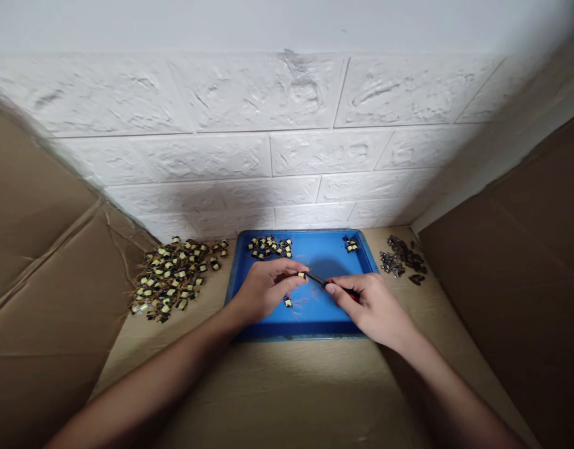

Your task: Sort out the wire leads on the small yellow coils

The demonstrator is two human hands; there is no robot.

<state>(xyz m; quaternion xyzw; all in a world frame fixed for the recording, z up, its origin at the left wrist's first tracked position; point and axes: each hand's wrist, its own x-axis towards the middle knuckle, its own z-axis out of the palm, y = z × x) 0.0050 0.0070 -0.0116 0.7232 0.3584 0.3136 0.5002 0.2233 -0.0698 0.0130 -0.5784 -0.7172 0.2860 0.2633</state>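
Between the thumb and fingers of my left hand (pixel 267 288) is a small black-and-yellow wound coil (pixel 301 274), held above the blue tray (pixel 296 332). My right hand (pixel 368 302) is wrapped round a slim tool with a dark blade-like tip and a black-and-red handle (pixel 349 292); its exact kind is hard to make out. The tool's tip meets the coil at my left fingertips. Below the left fingers another coil (pixel 288 302) lies on the tray, with thin copper-coloured wire bits around it.
Several coils (pixel 268 246) sit in the tray's back left, a few more (pixel 350 244) in its back right corner. A large coil pile (pixel 172 274) lies left of the tray; small metal and dark parts (pixel 402 257) lie right. Cardboard walls (pixel 515 249) flank the table, a white brick-patterned wall (pixel 235 156) behind.
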